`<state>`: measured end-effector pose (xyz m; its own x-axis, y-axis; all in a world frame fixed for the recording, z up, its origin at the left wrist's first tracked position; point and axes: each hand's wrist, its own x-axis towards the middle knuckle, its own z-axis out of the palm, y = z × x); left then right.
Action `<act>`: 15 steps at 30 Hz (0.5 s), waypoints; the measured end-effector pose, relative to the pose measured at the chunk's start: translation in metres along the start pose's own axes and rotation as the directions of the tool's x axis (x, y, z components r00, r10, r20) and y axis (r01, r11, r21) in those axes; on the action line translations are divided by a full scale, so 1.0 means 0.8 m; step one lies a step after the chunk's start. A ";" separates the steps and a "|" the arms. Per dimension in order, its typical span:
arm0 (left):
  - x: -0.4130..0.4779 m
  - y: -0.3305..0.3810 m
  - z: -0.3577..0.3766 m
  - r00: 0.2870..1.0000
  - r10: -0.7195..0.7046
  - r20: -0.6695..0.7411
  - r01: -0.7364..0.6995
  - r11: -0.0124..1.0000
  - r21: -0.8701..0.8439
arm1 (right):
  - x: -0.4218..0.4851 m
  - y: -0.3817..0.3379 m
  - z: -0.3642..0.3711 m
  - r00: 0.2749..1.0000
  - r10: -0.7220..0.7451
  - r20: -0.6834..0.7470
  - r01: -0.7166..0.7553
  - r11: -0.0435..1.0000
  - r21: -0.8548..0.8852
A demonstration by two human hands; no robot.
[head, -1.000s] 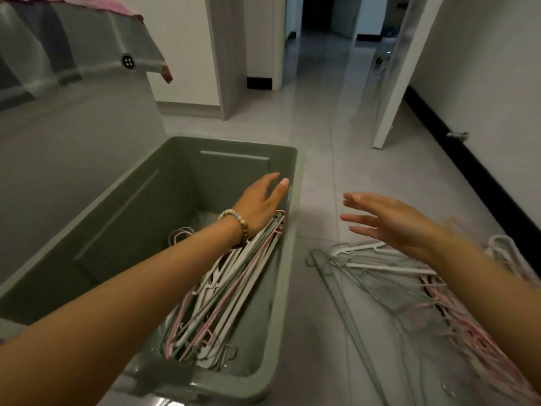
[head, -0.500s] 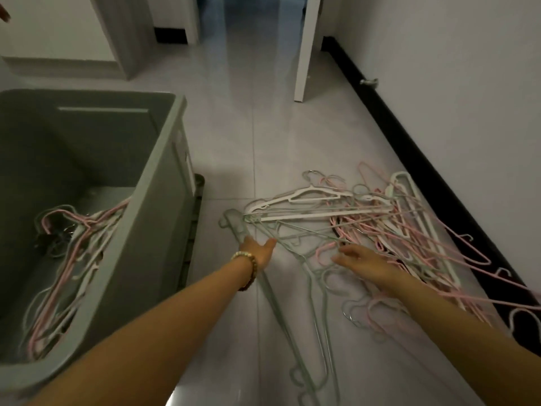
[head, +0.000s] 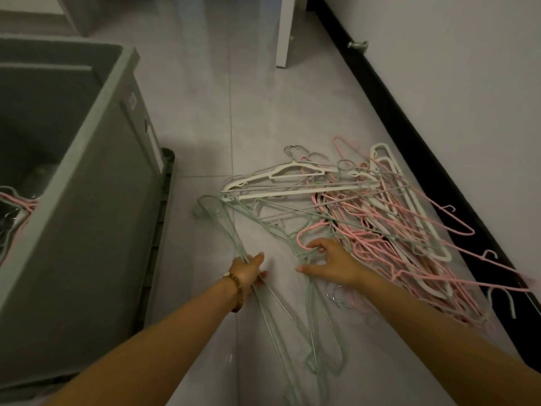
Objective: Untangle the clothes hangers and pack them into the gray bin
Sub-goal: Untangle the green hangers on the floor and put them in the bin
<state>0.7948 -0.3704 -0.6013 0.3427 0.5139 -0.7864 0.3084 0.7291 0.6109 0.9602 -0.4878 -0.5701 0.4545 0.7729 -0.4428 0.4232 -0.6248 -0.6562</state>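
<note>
A tangled heap of pink, white and pale green clothes hangers [head: 377, 218] lies on the tiled floor at the right. My left hand [head: 248, 271], with a bead bracelet on its wrist, grips thin green wire hangers [head: 227, 227] at the heap's left edge. My right hand [head: 330, 262] hooks its fingers round a pink hanger's hook [head: 304, 238], thumb stretched left over the floor. The gray bin [head: 96, 183] stands at the left with several hangers [head: 14, 206] inside it.
A white wall with a black skirting board [head: 409, 118] runs along the right, close behind the heap. A white door edge [head: 285, 33] stands at the top. Bare tiles lie between the bin and the hangers.
Both hands have gone from above the bin down to the heap on the floor. The left hand has taken hold of green wire hangers, and the right hand has caught a pink hook.
</note>
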 end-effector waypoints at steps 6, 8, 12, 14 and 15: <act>-0.021 0.034 0.008 0.952 0.286 -0.107 -0.303 0.930 -0.208 | -0.010 -0.022 -0.025 0.994 -0.046 -0.095 0.033 0.990 -0.138; -0.029 0.051 0.007 0.945 0.298 -0.132 -0.321 0.921 -0.220 | -0.018 -0.034 -0.025 0.993 -0.037 -0.111 0.000 0.947 -0.322; -0.049 0.085 -0.001 0.945 0.308 -0.113 -0.328 0.906 -0.269 | -0.035 -0.070 -0.001 0.939 -0.155 -0.307 0.041 0.937 -0.346; -0.063 0.106 -0.005 0.928 0.359 -0.100 -0.372 0.887 -0.273 | -0.037 -0.087 0.004 0.909 -0.150 -0.389 0.046 0.963 -0.265; -0.070 0.117 -0.007 0.913 0.396 -0.096 -0.407 0.875 -0.263 | -0.037 -0.094 0.005 0.901 -0.137 -0.411 0.049 0.975 -0.216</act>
<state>0.7999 -0.3284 -0.5008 0.3503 0.8012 -0.4851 -0.1032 0.5478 0.8302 0.9120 -0.4637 -0.5102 0.6739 0.7365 -0.0585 0.6046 -0.5952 -0.5293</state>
